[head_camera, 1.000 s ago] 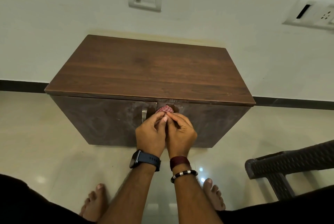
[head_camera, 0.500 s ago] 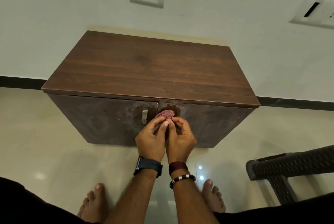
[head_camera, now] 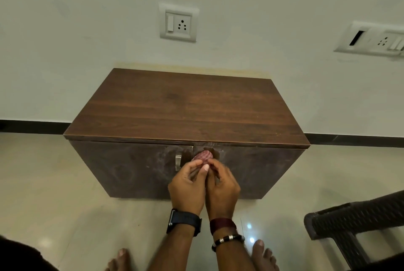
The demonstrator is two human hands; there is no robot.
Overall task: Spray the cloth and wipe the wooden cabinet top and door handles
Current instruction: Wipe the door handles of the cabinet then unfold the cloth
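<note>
A low wooden cabinet stands on the pale tiled floor against a white wall, and its dark brown top is bare. On the front there are two doors, and the left door carries a small metal handle near the middle seam. Both hands are held close together in front of the right door, just right of that seam. The left hand has its fingers curled and its thumb and forefinger pinching a small reddish checked cloth. The right hand is also curled and pinches the same cloth from the other side, though it is a little blurred. The cloth is bunched into a small ball at the fingertips and lies against the upper part of the right door, where the right handle would be; that handle itself is hidden behind the cloth. The left wrist wears a dark watch, and the right wrist wears a maroon band and a beaded bracelet. Two bare feet show at the bottom edge. A dark woven chair stands at the right, and a wall socket is above the cabinet.
</note>
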